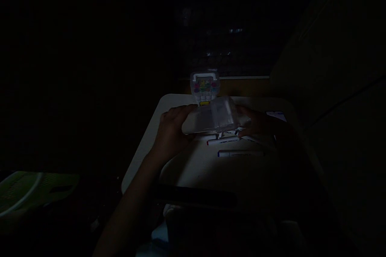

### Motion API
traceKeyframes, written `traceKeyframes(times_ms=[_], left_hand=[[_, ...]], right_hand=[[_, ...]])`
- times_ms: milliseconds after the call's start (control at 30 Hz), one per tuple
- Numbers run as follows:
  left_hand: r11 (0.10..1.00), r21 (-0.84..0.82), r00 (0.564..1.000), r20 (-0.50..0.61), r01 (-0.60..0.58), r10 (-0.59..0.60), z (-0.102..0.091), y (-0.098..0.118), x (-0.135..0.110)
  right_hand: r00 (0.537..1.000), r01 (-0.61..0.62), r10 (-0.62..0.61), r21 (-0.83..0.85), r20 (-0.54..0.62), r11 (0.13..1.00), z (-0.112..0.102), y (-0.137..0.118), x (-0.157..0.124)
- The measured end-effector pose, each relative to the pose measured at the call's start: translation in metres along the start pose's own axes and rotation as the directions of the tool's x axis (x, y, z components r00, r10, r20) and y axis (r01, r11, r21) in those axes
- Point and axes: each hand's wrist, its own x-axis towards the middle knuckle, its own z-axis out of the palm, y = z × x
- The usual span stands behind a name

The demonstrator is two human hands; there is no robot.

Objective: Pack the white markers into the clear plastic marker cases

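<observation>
My right hand lost in shadow; clear case hides my fingertips; marker labels illegible.

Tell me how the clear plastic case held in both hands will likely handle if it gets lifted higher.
The case looks like a rigid moulded box, so it probably won't flex. Its smooth walls may be slippery; the left hand and right hand take it at opposite ends. It looks see-through and empty, so likely light. The dim picture makes this uncertain.

head cam | 1 view | looks forward and down | close over small table | scene very dark
</observation>
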Motion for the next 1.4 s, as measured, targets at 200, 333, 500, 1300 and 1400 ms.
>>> traceKeyframes(times_ms=[200, 333, 500, 1300, 1400], left_hand=[[0.966, -0.257, 0.993, -0.117, -0.041, 0.011, 0.045, 0.011, 0.011], [0.950, -0.313, 0.983, -0.177, -0.001, -0.057, 0.062, 0.013, 0.011], [0.946, -0.325, 0.976, -0.200, 0.022, -0.091, 0.066, 0.006, 0.006], [0.904, -0.424, 0.980, -0.153, 0.048, -0.124, 0.066, 0.011, 0.009], [0.891, -0.452, 0.982, -0.144, 0.043, -0.120, 0.070, 0.015, 0.011]], right_hand=[[0.995, 0.101, -0.100, 0.034, -0.014, 0.994, -0.011, -0.006, -0.005], [0.996, 0.061, -0.031, -0.401, 0.079, 0.914, 0.032, -0.003, -0.028], [0.979, 0.161, -0.206, -0.634, 0.003, 0.756, 0.104, -0.014, -0.086], [0.978, 0.050, -0.168, -0.653, -0.120, 0.756, 0.087, -0.006, -0.043], [0.990, 0.008, -0.096, -0.645, -0.101, 0.765, 0.074, -0.004, -0.039]])
